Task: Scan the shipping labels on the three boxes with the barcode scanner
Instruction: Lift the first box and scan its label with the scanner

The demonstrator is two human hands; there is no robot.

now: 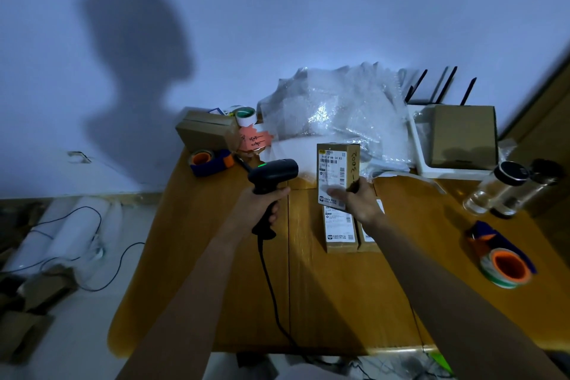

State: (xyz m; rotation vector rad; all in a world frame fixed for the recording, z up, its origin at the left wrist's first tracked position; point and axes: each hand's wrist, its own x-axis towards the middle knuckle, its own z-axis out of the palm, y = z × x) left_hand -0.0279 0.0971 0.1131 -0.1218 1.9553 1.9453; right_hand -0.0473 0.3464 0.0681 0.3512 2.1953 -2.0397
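My left hand point(262, 203) grips the handle of a black corded barcode scanner point(273, 171), whose head points right and shows a green light on top. My right hand point(361, 199) holds a small cardboard box point(337, 170) raised and tilted, its white shipping label facing the scanner; "3002" is handwritten along its side. Two more small labelled boxes lie flat side by side on the wooden table: one point(340, 230) just below the held box, the other point(368, 239) mostly hidden under my right wrist.
Bubble wrap point(336, 111) is piled at the back. A cardboard box point(462, 136) on a white tray stands back right, glass bottles point(499, 188) beside it. Tape dispensers sit at the right point(505, 265) and back left point(209, 160). Another carton point(203, 129) is back left. Cables lie on the floor left.
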